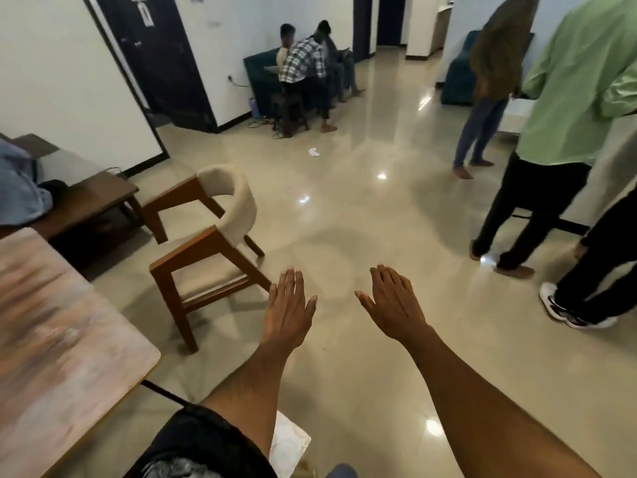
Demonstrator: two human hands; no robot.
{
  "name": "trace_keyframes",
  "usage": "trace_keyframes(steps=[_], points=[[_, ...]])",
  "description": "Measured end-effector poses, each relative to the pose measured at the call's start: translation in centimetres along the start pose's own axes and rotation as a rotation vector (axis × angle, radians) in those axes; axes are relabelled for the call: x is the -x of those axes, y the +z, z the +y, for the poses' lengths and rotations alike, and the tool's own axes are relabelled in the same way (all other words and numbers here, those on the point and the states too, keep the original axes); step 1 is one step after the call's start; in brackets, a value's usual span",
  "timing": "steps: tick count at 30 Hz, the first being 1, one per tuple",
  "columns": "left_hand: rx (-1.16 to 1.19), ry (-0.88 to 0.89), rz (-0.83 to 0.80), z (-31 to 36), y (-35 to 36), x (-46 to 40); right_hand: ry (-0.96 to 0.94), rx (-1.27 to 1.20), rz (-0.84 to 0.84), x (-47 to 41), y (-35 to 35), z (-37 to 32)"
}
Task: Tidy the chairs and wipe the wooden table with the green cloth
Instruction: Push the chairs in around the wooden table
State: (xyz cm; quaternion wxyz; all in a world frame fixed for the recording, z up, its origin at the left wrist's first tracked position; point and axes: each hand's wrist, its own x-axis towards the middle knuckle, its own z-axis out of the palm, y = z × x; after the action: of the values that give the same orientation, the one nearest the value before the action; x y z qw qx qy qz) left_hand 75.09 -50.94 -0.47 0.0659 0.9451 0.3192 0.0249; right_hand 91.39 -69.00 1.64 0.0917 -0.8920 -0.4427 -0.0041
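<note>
A wooden chair (206, 243) with a soft cream back stands on the shiny floor (344, 215), a little left of the middle. It is turned away from the big wooden table (62, 339), which fills the bottom left corner. The chair stands near the table's far corner but does not touch it. The table top looks blurry. No green cloth shows here.

Both hands are held out in front, over the floor, palms down. The left hand (289, 307) is flat with its fingers straight and close together. It holds nothing. It is just to the right of the chair's front leg and does not touch it. The right hand (396, 301) is flat too, with its thumb out to the side. It holds nothing as well.

Behind the chair is a low dark wooden table (100, 198) with blue cloth (20, 188) on it. Far back, some people (310, 67) sit by a dark sofa. On the right, a person in a green shirt (579, 84) stands with others.
</note>
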Motion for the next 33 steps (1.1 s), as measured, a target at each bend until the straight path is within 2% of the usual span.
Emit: trace_keyframes(steps=[12,24,33], points=[[0.046,-0.204,0.022,-3.5,2.0,-12.8,-0.195,0.017,-0.132,-16.7,2.9,0.5],[0.083,-0.323,0.100,-7.7,0.9,-24.6,-0.309,0.033,-0.162,-32.2,3.5,0.0],[-0.008,-0.451,0.042,-12.4,0.7,-32.8,-0.466,0.003,-0.182,-45.1,7.6,-2.6]])
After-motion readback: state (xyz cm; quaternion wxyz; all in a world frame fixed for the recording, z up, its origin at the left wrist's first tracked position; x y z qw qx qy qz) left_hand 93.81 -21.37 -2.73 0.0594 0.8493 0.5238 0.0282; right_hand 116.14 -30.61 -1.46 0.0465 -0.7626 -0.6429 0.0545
